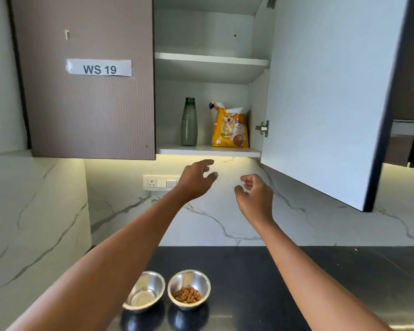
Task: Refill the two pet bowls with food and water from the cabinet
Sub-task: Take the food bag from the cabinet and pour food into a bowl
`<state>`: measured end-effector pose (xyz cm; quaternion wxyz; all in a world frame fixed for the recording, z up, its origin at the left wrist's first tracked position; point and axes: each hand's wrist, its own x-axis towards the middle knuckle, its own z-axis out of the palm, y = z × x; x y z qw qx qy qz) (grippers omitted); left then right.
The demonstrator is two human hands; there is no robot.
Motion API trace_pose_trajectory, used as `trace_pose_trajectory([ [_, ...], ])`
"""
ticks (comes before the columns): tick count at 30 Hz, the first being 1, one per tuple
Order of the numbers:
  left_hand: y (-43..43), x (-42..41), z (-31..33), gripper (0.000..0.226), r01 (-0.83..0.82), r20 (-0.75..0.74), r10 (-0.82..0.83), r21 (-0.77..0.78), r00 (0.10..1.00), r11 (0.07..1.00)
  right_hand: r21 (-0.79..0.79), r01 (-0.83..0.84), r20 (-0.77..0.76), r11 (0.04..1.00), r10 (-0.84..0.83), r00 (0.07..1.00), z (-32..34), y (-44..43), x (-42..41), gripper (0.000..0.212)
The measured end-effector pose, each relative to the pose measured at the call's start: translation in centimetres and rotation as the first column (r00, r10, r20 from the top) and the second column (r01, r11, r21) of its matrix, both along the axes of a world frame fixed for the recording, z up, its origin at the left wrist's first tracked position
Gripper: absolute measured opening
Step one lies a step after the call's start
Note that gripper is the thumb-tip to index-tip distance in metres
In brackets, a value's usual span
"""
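Two steel pet bowls stand side by side on the black counter. The left bowl (145, 291) looks to hold clear water, and my left forearm crosses its left rim. The right bowl (188, 289) holds brown kibble. On the lower shelf of the open cabinet (208, 151) stand a grey water bottle (188, 123) and, to its right, a yellow dog food bag (230, 126). My left hand (196, 179) is raised just below the shelf edge, fingers apart and empty. My right hand (255, 195) hovers a little lower to the right, fingers loosely curled, holding nothing.
The right cabinet door (325, 96) hangs open and juts out over the counter to the right of my hands. The left door (89, 75), labelled WS 19, is closed. A switch panel (160, 182) sits on the marble backsplash. The upper shelf (210, 59) holds nothing.
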<state>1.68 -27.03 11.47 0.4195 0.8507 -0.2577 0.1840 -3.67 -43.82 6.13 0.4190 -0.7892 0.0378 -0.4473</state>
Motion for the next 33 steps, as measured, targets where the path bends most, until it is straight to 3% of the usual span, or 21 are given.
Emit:
trace_pose_trajectory([
  [10,1.8,10.5,4.9,0.045,-0.026,0.14,0.021,0.031,0.99,0.999,-0.212,0.09,-0.053,0.973,-0.103,0.993,9.8,0.0,11.1,0.032],
  [26,-4.0,26.0,6.7,0.037,-0.103,0.197,0.106,-0.028,0.975,0.994,-0.258,0.164,-0.104,0.952,-0.196,0.975,16.0,-8.1,29.6,0.02],
  [29,-5.1,28.1,5.6,0.038,-0.191,0.244,0.177,0.033,0.954,0.981,-0.258,0.205,-0.068,0.944,-0.23,0.971,17.2,-9.2,33.4,0.03],
  [33,-5.9,28.7,5.3,0.04,-0.296,0.274,0.246,0.16,0.93,0.942,-0.281,0.363,-0.075,0.889,-0.397,0.915,18.1,-9.7,36.1,0.031],
])
